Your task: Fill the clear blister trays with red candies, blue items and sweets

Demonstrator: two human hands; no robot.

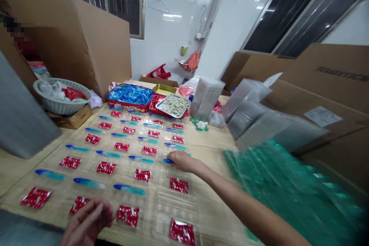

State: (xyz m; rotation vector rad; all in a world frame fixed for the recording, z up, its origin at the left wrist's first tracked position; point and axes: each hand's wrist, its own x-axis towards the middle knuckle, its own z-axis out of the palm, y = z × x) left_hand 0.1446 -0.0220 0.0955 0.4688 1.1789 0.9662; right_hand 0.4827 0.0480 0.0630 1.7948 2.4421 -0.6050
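Observation:
Rows of clear plastic trays (pixel 175 201) cover the wooden table, each with a red patterned packet (pixel 182 232); most also hold a blue item (pixel 129 189) shaped like a small knife or brush. My right hand (pixel 180 160) pinches a blue item (pixel 167 160) over a tray in the right column. The nearest right tray has a packet but no blue item. My left hand (pixel 89 221) is low at the near edge, fingers curled together beside a red packet (pixel 78 204); whether it holds anything is hidden.
Behind the rows stand a tin of blue items (pixel 131 95) and a metal tray of small pieces (pixel 173 106). Stacked clear trays (pixel 206 98) and green film-like sheets (pixel 288 184) lie right. A basket (pixel 62 98) and cardboard boxes (pixel 105 42) stand left.

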